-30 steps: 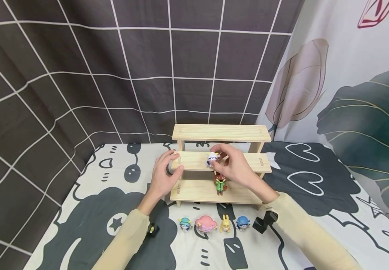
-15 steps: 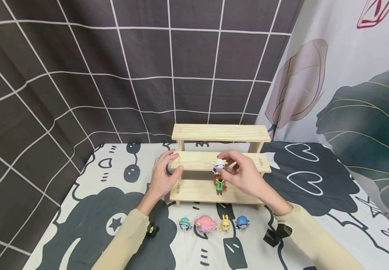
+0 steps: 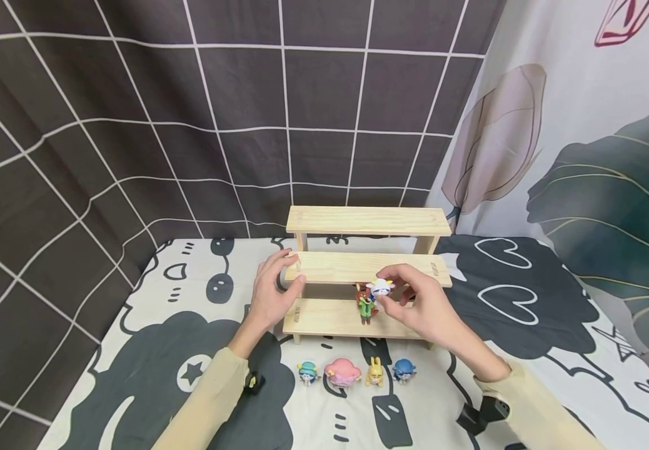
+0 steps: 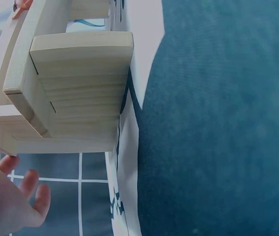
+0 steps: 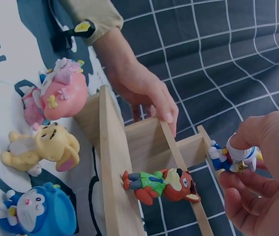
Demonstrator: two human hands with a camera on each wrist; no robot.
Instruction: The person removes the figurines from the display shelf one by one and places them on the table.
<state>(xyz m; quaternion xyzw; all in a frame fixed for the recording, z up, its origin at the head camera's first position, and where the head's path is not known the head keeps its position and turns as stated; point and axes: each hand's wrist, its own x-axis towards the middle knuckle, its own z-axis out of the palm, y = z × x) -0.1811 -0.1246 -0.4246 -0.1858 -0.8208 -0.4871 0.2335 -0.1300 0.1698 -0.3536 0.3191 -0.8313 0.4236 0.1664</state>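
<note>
A hand holds a little toy by the wooden shelf.
Near the middle of the frame, the right hand pinches a small white toy in its fingers, just beside the fox toy on the lowest step. The left hand curls around the left end of the wooden shelf. Four toys sit below on the surface.

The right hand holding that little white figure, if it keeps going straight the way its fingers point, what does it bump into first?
Probably the fox figure on the bottom shelf: the right hand pinches the white figure beside it, fingers pointing left. Depth is unclear.
</note>
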